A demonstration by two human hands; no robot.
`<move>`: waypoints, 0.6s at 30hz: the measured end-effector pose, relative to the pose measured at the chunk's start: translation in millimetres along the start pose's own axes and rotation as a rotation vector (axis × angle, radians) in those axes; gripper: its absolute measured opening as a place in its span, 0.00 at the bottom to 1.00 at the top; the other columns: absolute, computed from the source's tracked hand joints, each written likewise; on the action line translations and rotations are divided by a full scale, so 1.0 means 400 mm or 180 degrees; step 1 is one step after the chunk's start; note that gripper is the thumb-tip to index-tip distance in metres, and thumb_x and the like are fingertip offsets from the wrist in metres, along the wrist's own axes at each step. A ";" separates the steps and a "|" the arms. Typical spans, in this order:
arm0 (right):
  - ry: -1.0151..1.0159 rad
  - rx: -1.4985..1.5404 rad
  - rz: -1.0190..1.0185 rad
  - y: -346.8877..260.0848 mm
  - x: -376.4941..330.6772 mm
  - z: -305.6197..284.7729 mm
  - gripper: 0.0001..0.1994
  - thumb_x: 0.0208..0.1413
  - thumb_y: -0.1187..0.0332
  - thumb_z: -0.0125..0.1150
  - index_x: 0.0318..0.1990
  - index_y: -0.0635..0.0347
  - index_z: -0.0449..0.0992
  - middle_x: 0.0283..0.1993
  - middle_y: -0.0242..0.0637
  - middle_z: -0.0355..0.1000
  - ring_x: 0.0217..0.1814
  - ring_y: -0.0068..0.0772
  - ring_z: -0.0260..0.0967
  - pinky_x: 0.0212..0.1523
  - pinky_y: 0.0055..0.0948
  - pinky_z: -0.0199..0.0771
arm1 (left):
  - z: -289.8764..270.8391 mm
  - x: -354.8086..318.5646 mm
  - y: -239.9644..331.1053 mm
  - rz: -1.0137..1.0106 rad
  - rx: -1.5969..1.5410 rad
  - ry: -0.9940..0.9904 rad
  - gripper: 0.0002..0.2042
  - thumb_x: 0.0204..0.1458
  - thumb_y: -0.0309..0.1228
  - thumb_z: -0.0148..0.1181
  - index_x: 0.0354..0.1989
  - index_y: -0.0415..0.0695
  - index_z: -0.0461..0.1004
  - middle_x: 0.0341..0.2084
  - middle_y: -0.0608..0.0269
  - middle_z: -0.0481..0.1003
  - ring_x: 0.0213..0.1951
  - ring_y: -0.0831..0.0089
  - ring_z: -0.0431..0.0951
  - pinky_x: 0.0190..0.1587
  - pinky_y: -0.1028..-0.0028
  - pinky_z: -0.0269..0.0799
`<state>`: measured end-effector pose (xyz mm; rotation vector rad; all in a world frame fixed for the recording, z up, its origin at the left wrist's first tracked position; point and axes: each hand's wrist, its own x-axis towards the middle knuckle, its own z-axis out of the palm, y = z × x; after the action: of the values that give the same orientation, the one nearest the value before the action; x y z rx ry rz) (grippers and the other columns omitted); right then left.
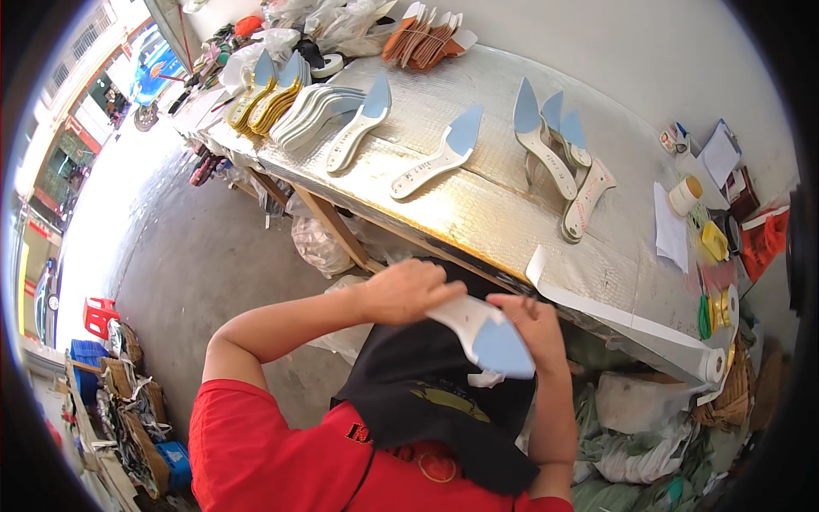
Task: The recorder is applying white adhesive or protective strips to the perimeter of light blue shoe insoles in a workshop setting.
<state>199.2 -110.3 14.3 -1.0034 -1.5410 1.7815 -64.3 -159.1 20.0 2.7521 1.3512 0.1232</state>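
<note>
Over my lap I hold a shoe insole (pixel 467 319), white at the heel end with a pale blue, pointed forepart. My left hand (pixel 409 292) is closed on its white end. The fingers of my right hand (pixel 539 328) are curled against the insole's right edge, partly hidden and slightly blurred. A small white scrap (pixel 486 378) shows just below the blue part. On the table in front lie similar insoles: a single one (pixel 435 162) in the middle, another (pixel 362 124) farther left, and a loose overlapping group (pixel 546 149) to the right.
The foil-covered table (pixel 478 205) carries stacked white insoles (pixel 311 115), gold-edged stacks (pixel 277 98) and a brown bundle (pixel 426 38). Rightward are a thread spool (pixel 685 196), green scissors (pixel 704 316) and a white roll (pixel 712 365). A red stool (pixel 101 316) stands left on the floor.
</note>
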 end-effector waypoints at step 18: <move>0.2509 -0.2525 -0.1748 0.058 0.003 -0.043 0.09 0.51 0.77 0.63 0.40 0.59 0.75 0.35 0.36 0.71 0.28 0.37 0.72 0.27 0.31 0.71 | 0.006 0.072 -0.497 -0.3175 0.1098 0.2236 0.21 0.52 0.43 0.61 0.49 0.42 0.70 0.46 0.51 0.70 0.52 0.53 0.68 0.53 0.54 0.61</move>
<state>214.1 -103.9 -9.7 -1.2437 -1.7261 0.2809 -202.9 -15.0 -1.3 1.9056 2.9555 0.8911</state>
